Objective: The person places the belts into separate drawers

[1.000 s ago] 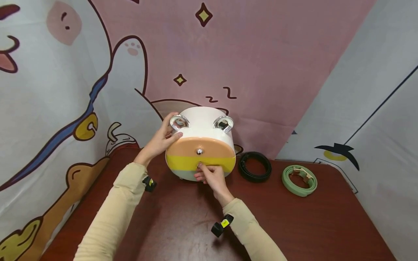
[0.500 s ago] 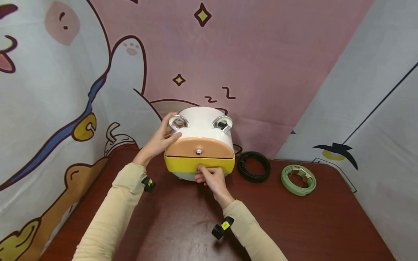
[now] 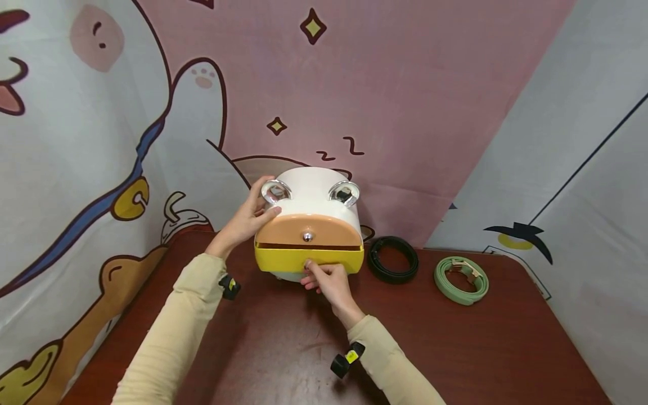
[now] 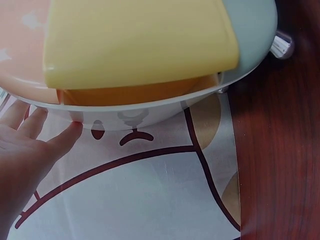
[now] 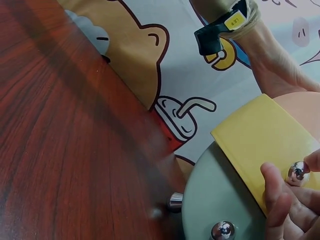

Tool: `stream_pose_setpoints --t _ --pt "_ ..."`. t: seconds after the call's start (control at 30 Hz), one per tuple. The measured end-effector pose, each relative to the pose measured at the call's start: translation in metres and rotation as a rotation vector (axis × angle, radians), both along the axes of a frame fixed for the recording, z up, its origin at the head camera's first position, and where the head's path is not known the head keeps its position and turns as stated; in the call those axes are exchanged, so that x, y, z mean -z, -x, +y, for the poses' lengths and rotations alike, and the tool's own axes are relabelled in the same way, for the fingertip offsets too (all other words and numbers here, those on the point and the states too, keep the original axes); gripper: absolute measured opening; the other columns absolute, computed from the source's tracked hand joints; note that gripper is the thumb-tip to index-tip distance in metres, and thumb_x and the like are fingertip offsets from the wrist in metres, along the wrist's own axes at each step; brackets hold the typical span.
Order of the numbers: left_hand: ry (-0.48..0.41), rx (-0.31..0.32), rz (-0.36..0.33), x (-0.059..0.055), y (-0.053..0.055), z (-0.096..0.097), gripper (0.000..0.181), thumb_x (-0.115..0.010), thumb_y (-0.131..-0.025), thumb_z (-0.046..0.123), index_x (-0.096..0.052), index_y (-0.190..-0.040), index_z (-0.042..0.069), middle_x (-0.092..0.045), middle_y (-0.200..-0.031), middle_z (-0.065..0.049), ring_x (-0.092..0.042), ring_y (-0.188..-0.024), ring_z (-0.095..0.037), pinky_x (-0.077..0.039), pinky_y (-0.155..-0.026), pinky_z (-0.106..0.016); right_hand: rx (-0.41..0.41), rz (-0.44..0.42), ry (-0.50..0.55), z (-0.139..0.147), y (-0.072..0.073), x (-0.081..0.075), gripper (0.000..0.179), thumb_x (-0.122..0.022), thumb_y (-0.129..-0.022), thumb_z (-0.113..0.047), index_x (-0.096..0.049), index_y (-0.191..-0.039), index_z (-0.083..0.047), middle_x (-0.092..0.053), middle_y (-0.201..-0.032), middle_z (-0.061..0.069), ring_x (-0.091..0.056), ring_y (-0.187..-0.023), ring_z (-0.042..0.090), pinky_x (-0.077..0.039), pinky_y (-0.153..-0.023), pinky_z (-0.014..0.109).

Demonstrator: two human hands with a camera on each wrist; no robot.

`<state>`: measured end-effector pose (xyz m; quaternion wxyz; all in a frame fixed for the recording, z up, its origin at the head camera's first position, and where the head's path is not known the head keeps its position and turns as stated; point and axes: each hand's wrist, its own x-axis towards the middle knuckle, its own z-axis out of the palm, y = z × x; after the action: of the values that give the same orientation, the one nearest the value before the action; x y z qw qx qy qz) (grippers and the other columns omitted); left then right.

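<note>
A small rounded drawer box [image 3: 313, 191] stands on the table, white on top with two silver ear-like rings. Its front has an orange drawer [image 3: 283, 229] with a silver knob, a yellow drawer [image 3: 280, 259], and a pale green drawer [image 5: 220, 185] below. The yellow drawer juts out, leaving a dark gap under the orange one. My right hand [image 3: 331, 281] pinches the yellow drawer's silver knob [image 5: 298, 174] between thumb and fingers. My left hand [image 3: 243, 220] rests against the box's upper left side, thumb at the front edge, fingers extended beside the ring.
A coiled black belt [image 3: 392, 276] lies just right of the box. Farther right is a coiled green belt [image 3: 453, 293] with a gold-coloured buckle. Cartoon-printed cloth [image 3: 405, 112] hangs behind the brown table [image 3: 283, 349] and along its sides.
The yellow drawer, flush with the front a second ago, has slid out toward me with my right hand on its knob. My left hand stays against the box.
</note>
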<state>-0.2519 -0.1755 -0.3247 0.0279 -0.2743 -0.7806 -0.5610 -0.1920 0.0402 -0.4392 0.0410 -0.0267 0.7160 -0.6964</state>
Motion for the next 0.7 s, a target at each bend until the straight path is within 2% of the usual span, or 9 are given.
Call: stream_pose_setpoints --t 0.2,0.43,0.6,0.7 --pt "0.008 -0.005 -0.006 0.003 0.002 -0.001 0.067 -0.053 -0.097 -0.001 -0.011 -0.150 0.008 -0.042 -0.139 -0.032 -0.042 -0.126 -0.043 -0.023 -0.104 -0.065 -0.023 0.014 -0.017 0.002 -0.002 0.001 0.043 -0.065 -0.093 -0.033 -0.073 -0.092 0.009 -0.070 -0.069 0.011 -0.066 -0.057 0.012 -0.045 -0.050 0.026" --pt "0.004 -0.014 0.009 0.022 0.021 -0.008 0.070 -0.054 -0.098 0.005 -0.012 -0.152 0.020 -0.043 -0.142 -0.025 -0.043 -0.128 -0.038 -0.021 -0.104 -0.065 -0.035 0.007 -0.044 0.003 -0.003 0.002 0.042 -0.065 -0.093 -0.034 -0.074 -0.092 0.008 -0.070 -0.070 0.011 -0.067 -0.059 0.015 -0.046 -0.052 0.028" --pt "0.014 -0.020 0.019 0.025 0.022 -0.009 0.069 -0.055 -0.099 0.009 -0.013 -0.152 0.025 -0.046 -0.141 -0.020 -0.045 -0.127 -0.033 -0.022 -0.105 -0.063 -0.049 -0.002 -0.047 0.005 -0.005 0.001 0.036 -0.064 -0.095 -0.029 -0.075 -0.090 0.005 -0.070 -0.074 0.017 -0.069 -0.064 0.023 -0.044 -0.051 0.025" --pt "0.002 -0.006 0.023 0.026 0.023 -0.010 0.069 -0.054 -0.099 0.008 -0.013 -0.152 0.025 -0.047 -0.139 -0.021 -0.048 -0.124 -0.034 -0.023 -0.104 -0.063 -0.062 -0.003 -0.052 0.004 -0.011 -0.008 0.033 -0.062 -0.096 -0.024 -0.074 -0.091 0.007 -0.069 -0.076 0.022 -0.069 -0.066 0.030 -0.043 -0.050 0.024"
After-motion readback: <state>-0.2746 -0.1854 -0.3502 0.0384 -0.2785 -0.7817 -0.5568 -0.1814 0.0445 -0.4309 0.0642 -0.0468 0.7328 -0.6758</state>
